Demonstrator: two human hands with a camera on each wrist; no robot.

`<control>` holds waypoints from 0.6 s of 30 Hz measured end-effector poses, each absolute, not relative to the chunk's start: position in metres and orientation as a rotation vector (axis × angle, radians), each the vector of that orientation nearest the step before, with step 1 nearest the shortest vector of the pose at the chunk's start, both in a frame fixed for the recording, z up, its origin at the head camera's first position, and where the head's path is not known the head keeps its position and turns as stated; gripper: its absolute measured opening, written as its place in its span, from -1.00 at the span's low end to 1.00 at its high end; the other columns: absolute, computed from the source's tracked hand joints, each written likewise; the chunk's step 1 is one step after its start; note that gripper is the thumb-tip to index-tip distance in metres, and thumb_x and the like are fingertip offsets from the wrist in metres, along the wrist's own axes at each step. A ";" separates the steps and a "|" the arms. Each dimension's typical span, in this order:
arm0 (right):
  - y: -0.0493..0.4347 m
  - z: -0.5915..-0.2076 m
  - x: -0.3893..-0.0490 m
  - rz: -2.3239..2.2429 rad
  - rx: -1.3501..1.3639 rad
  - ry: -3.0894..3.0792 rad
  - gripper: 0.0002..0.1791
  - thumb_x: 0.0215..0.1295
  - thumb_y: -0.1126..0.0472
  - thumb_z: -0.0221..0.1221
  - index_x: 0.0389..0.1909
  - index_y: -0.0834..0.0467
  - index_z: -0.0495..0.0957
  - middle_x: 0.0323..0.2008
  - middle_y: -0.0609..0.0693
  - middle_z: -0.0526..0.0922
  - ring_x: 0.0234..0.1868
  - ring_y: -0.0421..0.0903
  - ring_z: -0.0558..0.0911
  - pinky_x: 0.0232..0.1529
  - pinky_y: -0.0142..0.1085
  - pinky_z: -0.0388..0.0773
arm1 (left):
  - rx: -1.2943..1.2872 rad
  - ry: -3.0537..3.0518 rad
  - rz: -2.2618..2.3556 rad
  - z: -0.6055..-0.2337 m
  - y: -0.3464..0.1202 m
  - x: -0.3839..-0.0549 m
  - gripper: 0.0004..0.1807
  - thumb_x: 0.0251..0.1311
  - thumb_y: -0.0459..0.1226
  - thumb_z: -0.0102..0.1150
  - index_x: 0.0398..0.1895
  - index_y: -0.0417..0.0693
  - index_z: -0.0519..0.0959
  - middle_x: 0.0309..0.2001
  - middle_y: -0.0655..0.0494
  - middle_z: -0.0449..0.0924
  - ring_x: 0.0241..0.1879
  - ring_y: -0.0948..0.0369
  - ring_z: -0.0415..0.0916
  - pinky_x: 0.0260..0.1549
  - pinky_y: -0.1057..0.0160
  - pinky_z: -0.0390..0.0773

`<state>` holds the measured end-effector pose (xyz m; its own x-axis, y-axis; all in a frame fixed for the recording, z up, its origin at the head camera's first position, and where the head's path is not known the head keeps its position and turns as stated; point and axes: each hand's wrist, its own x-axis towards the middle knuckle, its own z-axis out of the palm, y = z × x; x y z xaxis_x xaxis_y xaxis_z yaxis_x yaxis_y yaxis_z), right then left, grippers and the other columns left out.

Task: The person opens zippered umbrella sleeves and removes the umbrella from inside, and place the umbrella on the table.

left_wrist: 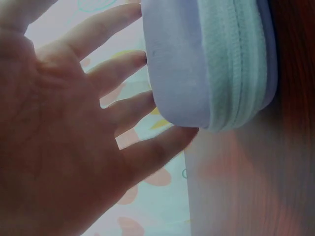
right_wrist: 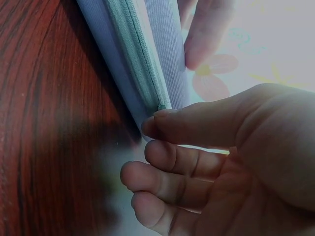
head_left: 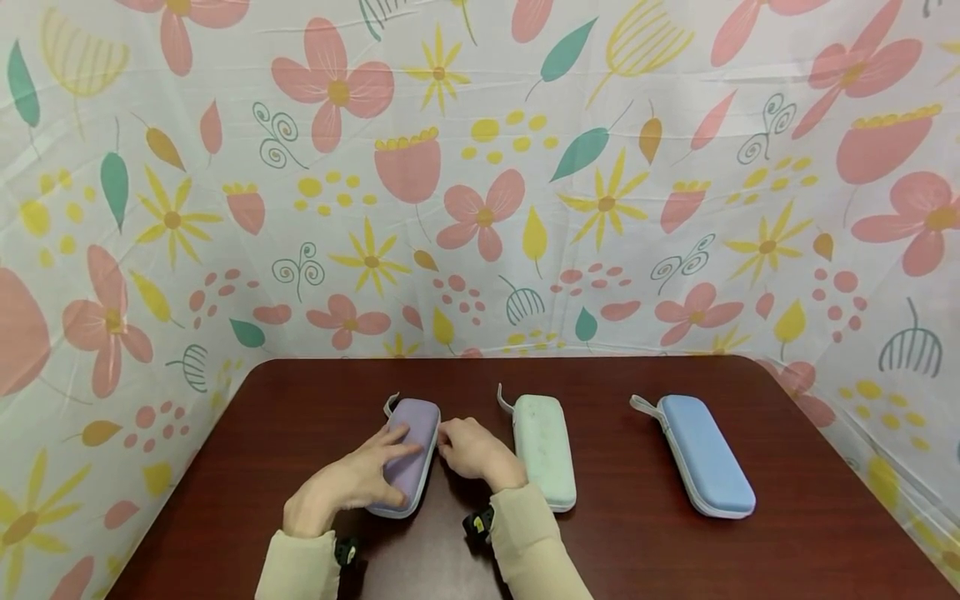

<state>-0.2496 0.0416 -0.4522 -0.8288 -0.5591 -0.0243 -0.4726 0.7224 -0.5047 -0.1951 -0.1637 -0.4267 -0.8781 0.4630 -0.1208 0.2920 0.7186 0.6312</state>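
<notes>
A purple zippered case (head_left: 422, 415) lies on the table at the left, its fabric loop at the far end. My left hand (head_left: 351, 482) rests over its top with spread, fairly straight fingers; in the left wrist view their tips touch the case (left_wrist: 177, 64). At the case's right side is my right hand (head_left: 476, 454). In the right wrist view its thumb and forefinger pinch the zipper pull (right_wrist: 163, 106), which they mostly hide. The pale zipper (right_wrist: 140, 54) runs along the side and looks closed where it shows.
A mint green case (head_left: 542, 450) lies just right of my right hand, partly behind the forearm. Farther right is a blue case (head_left: 705, 454), its loop pointing back left. A flowered cloth (head_left: 480, 275) hangs behind the dark wooden table (head_left: 615, 550).
</notes>
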 end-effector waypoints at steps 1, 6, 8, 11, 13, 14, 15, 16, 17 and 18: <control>0.042 -0.452 -0.249 -0.736 -0.833 2.753 -0.70 0.40 0.31 0.09 -0.57 0.06 0.40 -0.63 -0.12 0.39 -0.62 -0.20 0.36 -0.53 -0.37 0.31 | 0.589 2.656 0.903 -0.427 -0.163 -0.195 -0.14 -0.27 -0.36 0.44 0.32 -0.15 0.46 0.47 -0.18 0.07 0.47 -0.21 -0.18 0.19 -0.19 0.21; 0.041 -0.452 -0.249 -0.734 -0.849 2.760 -0.71 0.38 0.32 0.11 -0.56 0.05 0.41 -0.63 -0.13 0.40 -0.61 -0.21 0.36 -0.53 -0.37 0.32 | 0.528 2.690 0.870 -0.427 -0.160 -0.193 -0.12 -0.27 -0.37 0.48 0.33 -0.10 0.46 0.48 -0.11 0.08 0.48 -0.15 -0.17 0.20 -0.14 0.23; 0.041 -0.453 -0.249 -0.727 -0.852 2.760 -0.72 0.38 0.32 0.11 -0.56 0.05 0.41 -0.63 -0.14 0.40 -0.61 -0.21 0.36 -0.53 -0.37 0.32 | 0.505 2.701 0.858 -0.427 -0.159 -0.192 -0.13 -0.27 -0.37 0.48 0.32 -0.07 0.47 0.48 -0.08 0.09 0.48 -0.14 -0.15 0.19 -0.12 0.25; 0.041 -0.454 -0.250 -0.712 -0.847 2.766 -0.72 0.38 0.32 0.12 -0.56 0.05 0.41 -0.63 -0.14 0.40 -0.60 -0.21 0.37 -0.52 -0.37 0.33 | 0.495 2.706 0.836 -0.427 -0.158 -0.192 -0.13 -0.25 -0.36 0.49 0.32 -0.04 0.47 0.48 -0.06 0.10 0.48 -0.12 -0.14 0.17 -0.10 0.27; 0.041 -0.454 -0.250 -0.702 -0.841 2.772 -0.72 0.37 0.32 0.13 -0.56 0.05 0.41 -0.62 -0.15 0.41 -0.59 -0.21 0.38 -0.52 -0.37 0.34 | 0.496 2.706 0.825 -0.426 -0.158 -0.192 -0.13 -0.24 -0.35 0.49 0.33 -0.03 0.48 0.48 -0.05 0.10 0.48 -0.12 -0.13 0.16 -0.10 0.29; 0.041 -0.454 -0.250 -0.700 -0.836 2.772 -0.72 0.37 0.32 0.13 -0.56 0.05 0.42 -0.62 -0.14 0.41 -0.60 -0.21 0.38 -0.52 -0.37 0.34 | 0.499 2.706 0.817 -0.426 -0.158 -0.192 -0.14 -0.24 -0.34 0.50 0.33 -0.02 0.48 0.48 -0.05 0.10 0.48 -0.12 -0.13 0.16 -0.10 0.29; 0.041 -0.453 -0.249 -0.696 -0.833 2.771 -0.72 0.37 0.32 0.13 -0.55 0.05 0.42 -0.62 -0.15 0.42 -0.59 -0.21 0.38 -0.51 -0.37 0.34 | 0.500 2.705 0.813 -0.426 -0.158 -0.192 -0.14 -0.24 -0.34 0.50 0.33 -0.02 0.48 0.48 -0.05 0.10 0.48 -0.12 -0.12 0.16 -0.10 0.29; 0.041 -0.453 -0.249 -0.695 -0.830 2.769 -0.73 0.38 0.32 0.13 -0.55 0.05 0.42 -0.62 -0.14 0.42 -0.59 -0.21 0.38 -0.51 -0.37 0.34 | 0.502 2.706 0.810 -0.426 -0.158 -0.192 -0.14 -0.23 -0.33 0.51 0.33 -0.01 0.48 0.49 -0.05 0.10 0.48 -0.12 -0.12 0.16 -0.10 0.29; 0.041 -0.453 -0.249 -0.694 -0.830 2.768 -0.73 0.38 0.32 0.13 -0.55 0.05 0.43 -0.62 -0.14 0.42 -0.59 -0.21 0.38 -0.52 -0.37 0.35 | 0.502 2.705 0.810 -0.426 -0.159 -0.193 -0.14 -0.23 -0.33 0.52 0.32 -0.01 0.48 0.49 -0.05 0.10 0.48 -0.12 -0.12 0.16 -0.10 0.29; 0.041 -0.452 -0.249 -0.695 -0.832 2.769 -0.73 0.37 0.32 0.13 -0.55 0.05 0.43 -0.62 -0.14 0.42 -0.59 -0.21 0.38 -0.51 -0.37 0.35 | 0.506 2.707 0.811 -0.427 -0.159 -0.193 -0.14 -0.23 -0.32 0.53 0.32 -0.01 0.48 0.48 -0.05 0.10 0.48 -0.12 -0.12 0.17 -0.10 0.28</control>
<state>-0.2485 0.0409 -0.4524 -0.8305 -0.5565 -0.0259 -0.4784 0.7362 -0.4787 -0.1929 -0.1591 -0.4266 -0.9027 0.4018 -0.1542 0.2509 0.7824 0.5700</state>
